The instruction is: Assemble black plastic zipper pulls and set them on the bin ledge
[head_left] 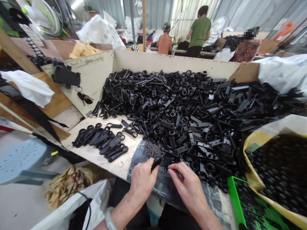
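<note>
My left hand (144, 177) is wrapped round a black plastic part (155, 163), whose rounded end sticks out between thumb and fingers. Just to the right, my right hand (185, 179) has thumb and forefinger pinched close together above the dark mat (165, 187); whatever they hold is too small to make out. Beyond both hands lies a small heap of grey screws (153, 149), with tiny black pieces beside it. Rows of black handle-like parts with a ring at one end (111, 143) lie on the pale board to the left.
A large pile of black plastic parts (163, 99) fills the walled bench. At right stand a yellow-edged sack of round black pieces (283, 169) and a green tray (236, 201). Keys (83, 95) hang on the left wall. A blue stool (24, 158) stands left; several people work behind.
</note>
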A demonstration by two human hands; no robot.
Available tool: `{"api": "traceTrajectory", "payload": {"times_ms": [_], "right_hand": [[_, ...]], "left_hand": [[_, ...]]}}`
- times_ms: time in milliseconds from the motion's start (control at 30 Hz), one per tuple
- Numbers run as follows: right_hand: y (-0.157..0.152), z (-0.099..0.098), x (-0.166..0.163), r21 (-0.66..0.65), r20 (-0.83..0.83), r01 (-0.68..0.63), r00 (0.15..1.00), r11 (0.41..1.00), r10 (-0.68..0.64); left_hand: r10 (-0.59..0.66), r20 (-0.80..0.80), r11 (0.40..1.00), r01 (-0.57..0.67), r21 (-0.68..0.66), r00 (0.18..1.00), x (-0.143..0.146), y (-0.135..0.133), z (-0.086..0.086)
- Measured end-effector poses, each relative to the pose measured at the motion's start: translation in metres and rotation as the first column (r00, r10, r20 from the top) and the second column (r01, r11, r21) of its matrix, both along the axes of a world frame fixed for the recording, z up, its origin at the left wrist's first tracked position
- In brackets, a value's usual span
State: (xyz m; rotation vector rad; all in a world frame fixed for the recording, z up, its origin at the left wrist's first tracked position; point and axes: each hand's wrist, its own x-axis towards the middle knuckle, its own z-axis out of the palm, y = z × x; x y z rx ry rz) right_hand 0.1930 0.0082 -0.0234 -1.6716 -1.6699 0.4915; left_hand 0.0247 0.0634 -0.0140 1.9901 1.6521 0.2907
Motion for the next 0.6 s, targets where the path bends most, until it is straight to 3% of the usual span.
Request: {"api": "traceTrajectory", "payload": {"times_ms": [200, 333, 433, 600], "right_hand": [[0.021, -0.01, -0.018, -0.058, 0.275, -0.035, 0.96, 0.998, 0.05], [0.029, -0.01, -0.024, -0.075, 0.322, -0.084, 0.941, 0.994, 0.104], [0.024, -0.006, -0.019, -0.072, 0.292, -0.151, 0.942, 0.986, 0.165], [0.009, -0.006, -0.002, -0.011, 0.117, -0.074, 0.99, 0.997, 0.075]], "left_hand": [[0.027, -0.011, 0.999, -0.027, 0.021, 1.0, -0.003, 0.012, -0.001], [0.106, 0.006, 0.994, -0.106, 0.025, 0.994, -0.024, 0.015, 0.004], [0.124, 0.016, 0.992, -0.124, 0.005, 0.992, -0.04, 0.013, 0.005], [0.097, 0.003, 0.995, -0.097, -0.029, 0.995, -0.044, 0.006, 0.004]]}}
